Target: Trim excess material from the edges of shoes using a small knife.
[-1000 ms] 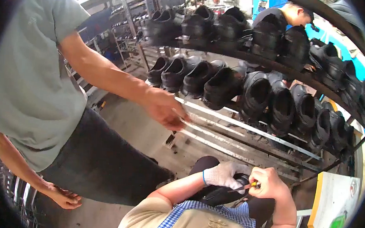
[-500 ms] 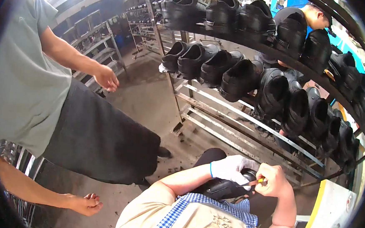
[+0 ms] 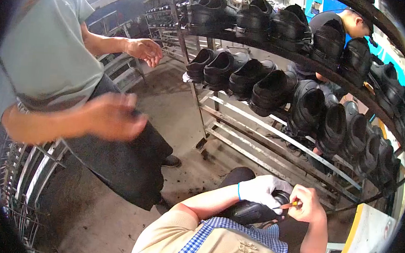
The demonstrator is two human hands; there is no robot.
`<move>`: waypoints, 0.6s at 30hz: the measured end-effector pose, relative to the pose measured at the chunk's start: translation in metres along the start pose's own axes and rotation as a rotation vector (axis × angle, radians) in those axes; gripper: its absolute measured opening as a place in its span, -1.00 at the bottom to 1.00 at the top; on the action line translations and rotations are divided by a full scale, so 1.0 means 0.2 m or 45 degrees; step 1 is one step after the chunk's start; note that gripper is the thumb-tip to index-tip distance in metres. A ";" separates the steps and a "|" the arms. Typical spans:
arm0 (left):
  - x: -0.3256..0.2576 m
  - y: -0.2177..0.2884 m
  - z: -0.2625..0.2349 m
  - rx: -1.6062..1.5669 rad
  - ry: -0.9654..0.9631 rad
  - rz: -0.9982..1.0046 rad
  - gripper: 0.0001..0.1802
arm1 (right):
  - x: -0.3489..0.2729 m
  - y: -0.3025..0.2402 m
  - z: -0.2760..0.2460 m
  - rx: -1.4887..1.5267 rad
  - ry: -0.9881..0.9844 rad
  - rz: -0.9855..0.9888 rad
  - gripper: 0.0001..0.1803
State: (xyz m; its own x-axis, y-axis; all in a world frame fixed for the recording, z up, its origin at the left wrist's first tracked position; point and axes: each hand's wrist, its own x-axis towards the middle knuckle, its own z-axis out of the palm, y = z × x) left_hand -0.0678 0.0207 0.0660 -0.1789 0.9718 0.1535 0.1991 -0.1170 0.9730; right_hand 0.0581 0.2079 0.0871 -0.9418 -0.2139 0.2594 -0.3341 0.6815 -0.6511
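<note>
In a white glove with a blue cuff, my left hand [image 3: 262,190] grips a black shoe [image 3: 253,213] lying sole-side hidden over my lap. My bare right hand [image 3: 308,205] is closed around the yellow handle of a small knife [image 3: 285,206]. The knife's thin blade points left, at the shoe's edge beside my gloved fingers. Whether the blade touches the shoe is too small to tell.
A metal rack [image 3: 238,142] ahead bears rows of black shoes [image 3: 272,91]. At the left stands a person in a grey-green shirt [image 3: 59,48], arms held out. Another person [image 3: 355,24] bends behind the rack. A white board with a yellow edge [image 3: 367,238] stands at right.
The standing person has raised both arms and swung the nearer one toward the middle, blurred. My hands keep their hold on the shoe and the knife, with the knife tilted slightly differently.
</note>
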 end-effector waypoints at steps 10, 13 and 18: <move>0.00 0.08 -0.18 0.119 0.230 -0.189 -0.40 | 0.28 0.10 0.02 0.077 0.170 -0.287 -0.71; 0.07 0.07 -0.23 -0.171 0.395 -0.011 -0.42 | 0.40 0.14 -0.08 0.311 0.122 -0.216 -0.78; 0.08 0.06 -0.29 -0.209 0.401 -0.064 -0.32 | 0.35 0.12 -0.10 0.674 0.111 -0.138 -0.84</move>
State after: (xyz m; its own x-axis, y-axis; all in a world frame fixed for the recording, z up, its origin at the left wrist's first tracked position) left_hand -0.1248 0.0235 0.0899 -0.4781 0.8694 0.1252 0.0296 -0.1265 0.9915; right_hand -0.0156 0.2239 0.1036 -0.9019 -0.1890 0.3885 -0.4234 0.2083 -0.8817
